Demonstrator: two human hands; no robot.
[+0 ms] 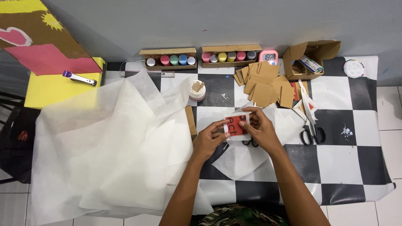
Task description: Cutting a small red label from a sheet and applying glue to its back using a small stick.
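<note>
Hands meet over the desk (335, 167): left hand (208, 140) and right hand (260, 129) each pinch an edge of a small red card (237, 125), holding it flat in its white wrapping, scissors (310, 127) just right.

Bright even overhead light, soft shadows, sharp pic, slight wide-angle distortion at edges.

a small red card (237, 124) wrapped in thin white paper lies flat, pinched between the left hand (208, 140) and right hand (259, 127).
</note>
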